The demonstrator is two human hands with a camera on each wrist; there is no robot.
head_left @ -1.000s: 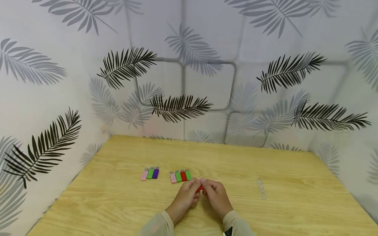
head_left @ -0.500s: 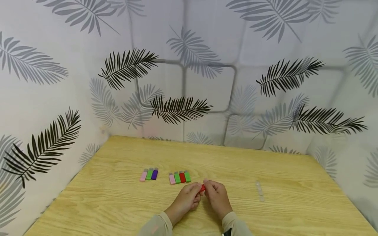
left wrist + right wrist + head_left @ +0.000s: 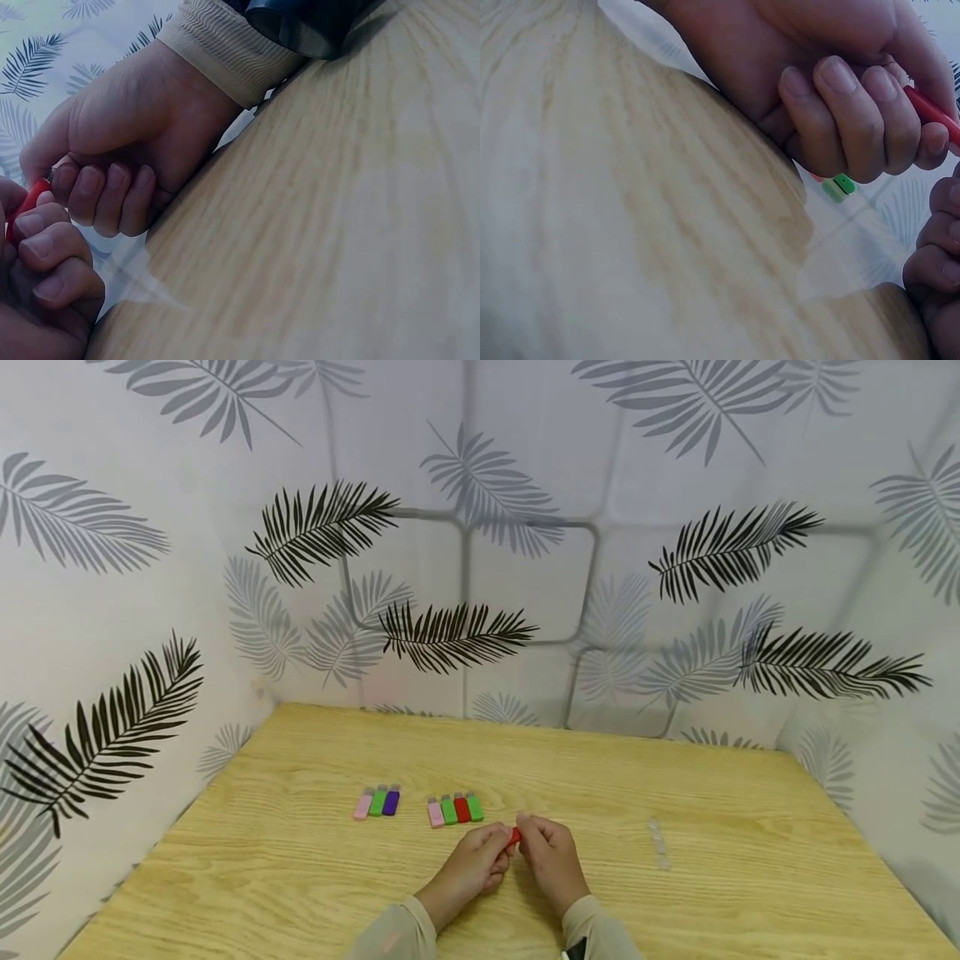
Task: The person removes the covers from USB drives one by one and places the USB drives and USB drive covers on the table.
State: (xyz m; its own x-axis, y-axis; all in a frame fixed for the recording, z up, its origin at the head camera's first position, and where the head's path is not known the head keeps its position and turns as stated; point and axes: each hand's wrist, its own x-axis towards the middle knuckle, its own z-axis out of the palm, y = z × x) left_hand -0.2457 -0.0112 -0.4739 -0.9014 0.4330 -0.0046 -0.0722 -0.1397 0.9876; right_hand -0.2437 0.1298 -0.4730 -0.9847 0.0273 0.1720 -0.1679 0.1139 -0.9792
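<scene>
Both hands meet at the middle front of the table, around a red USB flash drive (image 3: 514, 837). My left hand (image 3: 472, 860) pinches its body between thumb and curled fingers. From the other side, my right hand (image 3: 553, 858) grips its end with thumb and forefinger. In the left wrist view, red plastic (image 3: 28, 206) shows between the fingertips, with a small bit of metal by the right hand. The right wrist view has the red drive (image 3: 934, 116) partly hidden by fingers. Just beyond the left hand lies a row of pink, green and red flash drives (image 3: 450, 810).
Farther left is a second group of pink, green and purple flash drives (image 3: 377, 802). A line of small clear plastic pieces (image 3: 659, 843) lies to the right of the hands. Behind the wooden table (image 3: 337, 893) hangs a leaf-patterned cloth (image 3: 510, 677).
The hands have shifted very slightly, with the right fingertips a little farther from the left, so more of the red drive shows. The drives on the table stay in place.
</scene>
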